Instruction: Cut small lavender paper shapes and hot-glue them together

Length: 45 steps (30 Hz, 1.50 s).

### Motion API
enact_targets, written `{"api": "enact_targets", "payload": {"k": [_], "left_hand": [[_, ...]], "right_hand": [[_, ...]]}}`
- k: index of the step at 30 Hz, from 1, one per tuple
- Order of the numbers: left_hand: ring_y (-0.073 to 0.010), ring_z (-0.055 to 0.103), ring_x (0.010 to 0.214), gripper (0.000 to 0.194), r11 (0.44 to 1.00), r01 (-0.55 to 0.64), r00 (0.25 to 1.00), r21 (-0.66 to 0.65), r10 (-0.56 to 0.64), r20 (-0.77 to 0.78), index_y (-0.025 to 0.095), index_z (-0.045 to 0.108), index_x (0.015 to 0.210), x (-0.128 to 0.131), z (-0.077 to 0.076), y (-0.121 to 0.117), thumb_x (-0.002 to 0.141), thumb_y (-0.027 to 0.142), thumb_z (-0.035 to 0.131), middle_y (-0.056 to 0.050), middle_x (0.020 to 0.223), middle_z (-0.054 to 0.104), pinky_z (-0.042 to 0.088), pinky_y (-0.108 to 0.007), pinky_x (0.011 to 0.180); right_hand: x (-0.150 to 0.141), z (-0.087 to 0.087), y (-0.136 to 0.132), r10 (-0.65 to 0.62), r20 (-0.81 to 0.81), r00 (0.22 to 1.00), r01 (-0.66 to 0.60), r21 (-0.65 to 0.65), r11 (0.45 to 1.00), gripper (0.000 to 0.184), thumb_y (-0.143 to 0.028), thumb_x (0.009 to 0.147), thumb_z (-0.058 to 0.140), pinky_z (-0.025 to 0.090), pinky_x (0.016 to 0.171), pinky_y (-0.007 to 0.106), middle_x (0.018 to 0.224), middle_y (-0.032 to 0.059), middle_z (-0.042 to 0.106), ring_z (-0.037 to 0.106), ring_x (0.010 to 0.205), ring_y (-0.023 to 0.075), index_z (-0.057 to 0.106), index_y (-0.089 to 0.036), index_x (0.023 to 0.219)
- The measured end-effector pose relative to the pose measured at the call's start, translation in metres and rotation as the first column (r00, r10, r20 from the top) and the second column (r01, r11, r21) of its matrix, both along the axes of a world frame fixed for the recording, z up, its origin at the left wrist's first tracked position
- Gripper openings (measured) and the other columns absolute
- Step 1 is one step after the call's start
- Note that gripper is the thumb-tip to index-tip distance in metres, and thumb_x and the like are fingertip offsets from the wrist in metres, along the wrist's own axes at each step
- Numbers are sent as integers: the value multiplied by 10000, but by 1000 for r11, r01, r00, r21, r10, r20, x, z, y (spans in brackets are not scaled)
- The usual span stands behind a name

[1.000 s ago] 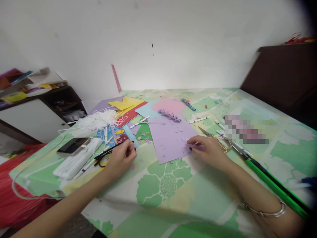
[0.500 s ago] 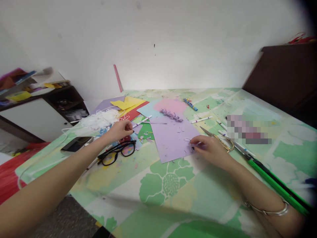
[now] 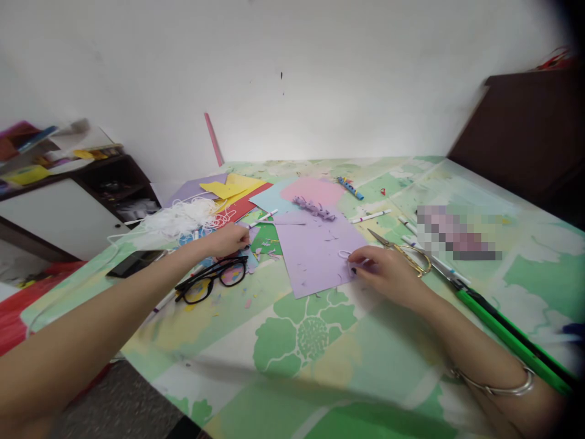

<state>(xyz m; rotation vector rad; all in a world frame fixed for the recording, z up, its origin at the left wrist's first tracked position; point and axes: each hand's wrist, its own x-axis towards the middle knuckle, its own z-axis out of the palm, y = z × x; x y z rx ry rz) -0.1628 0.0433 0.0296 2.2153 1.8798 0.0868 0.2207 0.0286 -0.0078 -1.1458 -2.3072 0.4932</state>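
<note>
My left hand (image 3: 226, 239) reaches across the table, fingers curled, over coloured paper scraps beside a white marker (image 3: 262, 219) and just above black glasses (image 3: 211, 279); what it holds I cannot make out. My right hand (image 3: 386, 274) rests at the right edge of a lilac paper sheet (image 3: 315, 250), fingertips pinched on a small white loop (image 3: 346, 255). Gold-handled scissors (image 3: 402, 251) lie just beyond my right hand.
Sheets of yellow, red, blue and pink paper (image 3: 242, 195) and a heap of white string (image 3: 180, 217) lie at the back left. A phone (image 3: 132, 263), markers (image 3: 370, 216), a lilac paper curl (image 3: 313, 208) and green sticks (image 3: 507, 332) lie around. A dark shelf unit (image 3: 68, 201) stands left.
My left hand left the black glasses on the table and reached forward to the paper scraps near the white marker. My right hand stayed at the lilac sheet's edge.
</note>
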Motion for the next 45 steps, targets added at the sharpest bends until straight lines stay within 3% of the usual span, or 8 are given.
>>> {"api": "enact_targets", "payload": {"k": [4,8,17,26,32,36,39,45], "left_hand": [[-214,593,731,138,999,-1,1000,49,2,-15,197,589,751,-2,1,2,727,293,492,-56,772,662,418,-287,673],[-215,618,758,190,1000,0,1000,4,0,-15,193,623,778,-4,2,3,655,336,603,-51,830,698,427,-276,679],[-200,630,700,150,995,1,1000,-104,1,22,202,650,695,-1,2,-3,643,332,595,-20,721,704,438,-263,640],[-191,612,691,219,998,-14,993,-62,21,116,203,601,817,1,-1,-8,615,284,593,-2,724,663,452,-268,644],[-204,630,822,303,999,16,963,-31,-7,270,177,670,927,13,13,-19,718,363,557,-55,876,697,477,-295,749],[-203,657,832,278,998,37,908,-41,-17,418,194,692,912,37,22,-37,776,394,556,-53,914,729,508,-312,742],[-198,669,808,133,997,-16,712,-75,64,699,223,716,822,60,23,-50,738,306,655,-39,845,744,524,-325,751],[-168,677,732,145,989,-33,601,-141,133,788,224,758,845,95,15,-60,769,257,640,-39,754,751,527,-287,664]], "right_hand": [[0,1,0,-2,10,1000,2,-6,1000,212,-163,779,526,504,717,341,930,65,715,655,777,201,671,-198,929],[0,1,0,1,13,1000,-1,-9,1000,208,-161,779,525,500,697,328,906,59,713,649,755,192,674,-200,918],[-1,0,0,7,14,1000,-7,1,1000,200,-165,781,530,494,684,316,895,54,714,642,744,185,679,-202,909],[0,0,0,1,23,1000,-1,0,1000,199,-161,778,536,489,667,317,887,53,712,638,730,187,677,-209,910],[0,-1,1,7,6,1000,-7,-1,1000,205,-167,779,529,491,669,321,887,57,713,641,731,191,681,-201,912],[-1,-1,0,11,-27,1000,-11,16,1000,204,-163,777,528,496,683,322,890,57,717,652,754,195,682,-201,905],[-1,0,-2,20,-71,997,-18,24,1000,238,-133,778,495,507,706,316,913,54,722,663,802,192,677,-199,915],[0,1,-1,-30,-176,984,42,65,997,273,-122,783,468,503,693,315,903,49,717,656,781,176,666,-198,955]]}}
